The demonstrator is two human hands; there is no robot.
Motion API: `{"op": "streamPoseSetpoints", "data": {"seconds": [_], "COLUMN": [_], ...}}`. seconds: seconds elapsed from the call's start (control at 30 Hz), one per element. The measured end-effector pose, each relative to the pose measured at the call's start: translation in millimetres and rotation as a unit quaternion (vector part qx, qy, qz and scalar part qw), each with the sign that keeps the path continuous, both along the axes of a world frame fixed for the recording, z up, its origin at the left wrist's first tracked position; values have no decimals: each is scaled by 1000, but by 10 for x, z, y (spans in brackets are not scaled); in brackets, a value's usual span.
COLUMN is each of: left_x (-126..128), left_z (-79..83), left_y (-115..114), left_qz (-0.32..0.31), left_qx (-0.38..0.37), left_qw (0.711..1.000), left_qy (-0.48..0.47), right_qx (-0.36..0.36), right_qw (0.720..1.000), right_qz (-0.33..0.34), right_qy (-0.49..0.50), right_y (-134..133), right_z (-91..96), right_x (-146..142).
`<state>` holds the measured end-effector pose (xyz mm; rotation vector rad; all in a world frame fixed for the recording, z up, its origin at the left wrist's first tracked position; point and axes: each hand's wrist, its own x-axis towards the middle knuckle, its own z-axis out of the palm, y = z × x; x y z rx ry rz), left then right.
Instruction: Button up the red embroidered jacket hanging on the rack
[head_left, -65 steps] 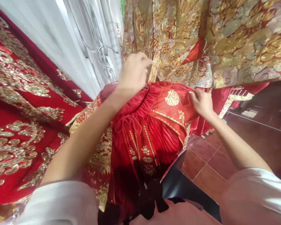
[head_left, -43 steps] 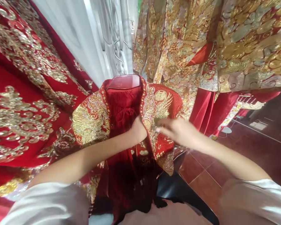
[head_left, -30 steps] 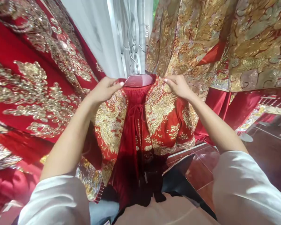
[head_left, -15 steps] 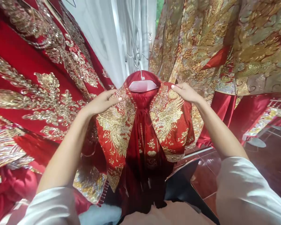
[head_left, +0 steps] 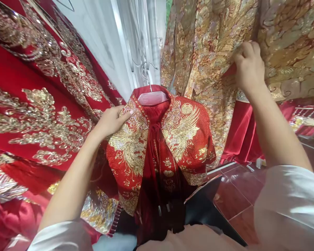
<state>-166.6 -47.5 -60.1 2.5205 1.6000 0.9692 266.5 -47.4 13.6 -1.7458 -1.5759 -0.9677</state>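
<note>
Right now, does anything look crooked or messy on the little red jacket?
Nothing stands out. The red jacket hangs evenly on its hanger, front open. The left hand rests on its shoulder; the right hand grips the gold robe.

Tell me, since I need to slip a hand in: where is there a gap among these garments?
Free: the strip by the white curtain, above the hanger. Crowded: left hand presses the red jacket against the red robe; right hand grips the gold robe.

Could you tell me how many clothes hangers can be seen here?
1: the pink hanger with a metal hook, in the collar of the small red jacket at centre. The big garments' hangers are out of view.
</note>
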Motion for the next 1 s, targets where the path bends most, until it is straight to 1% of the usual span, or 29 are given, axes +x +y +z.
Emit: {"op": "streamPoseSetpoints", "data": {"seconds": [0.03,0.1,0.2,0.3,0.37,0.4,0.47,0.53,0.6,0.67,0.7,0.73,0.77,0.8,0.83,0.87,0.9,0.93,0.97,1.0], "left_x": [4,12,23,40,51,54,46,15,-36,-87,-101,-103,-87,-52,2,70,147,223,288,335], "left_z": [-7,-21,-35,-47,-68,-85,-131,-183,-234,-296,-345,-415,-514,-646,-811,-1003,-1212,-1422,-1619,-1787], "left_y": [-15,-55,-123,-175,-200,-209,-223,-226,-222,-232,-251,-283,-330,-388,-454,-522,-585,-637,-675,-699], "left_qz": [9,25,39,45,44,45,45,43,39,37,42,58,84,116,149,180,202,221,237,250], "left_qx": [3,12,25,33,36,40,57,83,109,128,144,168,201,238,271,293,301,284,264,247], "left_qw": [1000,999,998,998,998,998,997,995,993,991,989,984,976,964,950,937,930,931,933,935], "left_qy": [9,29,42,36,28,27,28,28,20,11,4,-5,-17,-31,-44,-54,-58,-58,-54,-49], "right_qx": [-12,-13,13,32,46,51,53,38,19,-6,-19,-28,-36,-38,-25,-4,20,51,67,66], "right_qw": [1000,997,986,974,966,963,961,968,982,988,987,982,973,964,961,964,970,968,962,956], "right_qz": [-12,-52,-88,-87,-83,-82,-89,-83,-43,2,-5,-38,-82,-117,-128,-105,-38,34,83,118], "right_qy": [6,54,139,204,241,251,257,235,183,153,163,185,213,234,244,245,239,241,250,261], "right_y": [7,18,9,-20,-36,-42,-53,-63,-71,-78,-86,-103,-132,-178,-239,-310,-382,-447,-494,-519], "right_z": [-4,-85,-360,-679,-815,-846,-833,-751,-655,-613,-635,-695,-798,-944,-1128,-1341,-1567,-1792,-2000,-2181], "right_x": [50,121,125,-6,-129,-182,-238,-196,-67,80,128,146,126,68,-23,-139,-267,-394,-508,-599]}}
